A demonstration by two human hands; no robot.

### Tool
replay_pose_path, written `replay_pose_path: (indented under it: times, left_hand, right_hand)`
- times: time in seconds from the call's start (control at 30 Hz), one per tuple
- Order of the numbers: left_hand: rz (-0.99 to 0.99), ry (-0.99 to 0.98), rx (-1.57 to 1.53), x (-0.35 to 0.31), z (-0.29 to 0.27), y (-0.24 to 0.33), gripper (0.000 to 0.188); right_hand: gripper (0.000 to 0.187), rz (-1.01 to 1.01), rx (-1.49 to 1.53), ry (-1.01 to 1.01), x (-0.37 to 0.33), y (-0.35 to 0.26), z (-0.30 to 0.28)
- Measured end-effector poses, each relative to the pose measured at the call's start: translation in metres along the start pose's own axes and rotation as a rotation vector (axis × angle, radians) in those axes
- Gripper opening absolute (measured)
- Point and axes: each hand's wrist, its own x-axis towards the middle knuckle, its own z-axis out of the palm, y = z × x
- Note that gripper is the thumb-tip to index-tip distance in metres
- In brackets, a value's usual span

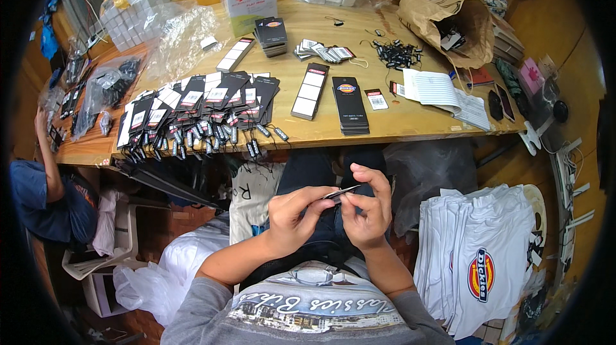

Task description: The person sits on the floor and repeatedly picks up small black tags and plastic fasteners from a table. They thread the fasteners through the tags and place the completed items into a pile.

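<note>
While L hand [292, 218] & R hand [367, 210] both pinch a thin dark card [340, 192] btwn fingers & thumbs, seen almost edge-on, it's up over the lap [307, 172], just off the near edge of the counter [401, 129]. On that, a big spread of tags [196, 98] is at L, w/ black cords at the edge; then white-label stack [310, 92] & black stack [350, 109] ahead, w/ papers [436, 92] & brown bag [417, 19] further R. White shirts [452, 236] are piled low R; another person's arm [52, 172] at far L.
</note>
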Motion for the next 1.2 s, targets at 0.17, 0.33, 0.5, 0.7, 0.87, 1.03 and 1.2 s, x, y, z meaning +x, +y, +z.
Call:
replay_pose_path:
  times: [0.17,0.33,0.5,0.7,0.87,1.03,1.2]
  left_hand:
    - [-0.047,-0.104,-0.165,0.007,-0.006,-0.004,0.018]
    - [-0.247,0.003,-0.214,0.009,-0.012,-0.004,0.014]
    - [-0.244,-0.054,-0.434,0.007,-0.011,-0.001,0.010]
    - [-0.220,-0.127,-0.448,0.009,-0.012,0.004,0.009]
    - [-0.092,-0.217,-0.404,0.012,-0.014,0.000,0.009]
    - [-0.275,-0.306,-0.583,0.016,-0.019,-0.008,0.009]
    - [-0.474,-0.288,-0.891,0.017,-0.013,-0.013,0.015]
  right_hand:
    - [0.024,0.097,0.118,-0.055,0.000,0.004,-0.004]
    - [0.030,-0.114,0.061,-0.038,-0.005,-0.001,-0.008]
    - [0.027,-0.318,-0.182,-0.016,0.000,-0.003,-0.012]
    - [0.022,-0.361,-0.322,0.028,-0.006,-0.003,-0.015]
    - [0.023,-0.339,-0.310,-0.026,-0.005,-0.004,-0.017]
    - [0.022,-0.270,-0.227,-0.054,-0.001,-0.004,-0.013]
    - [0.023,-0.239,-0.097,-0.083,0.000,-0.003,-0.010]
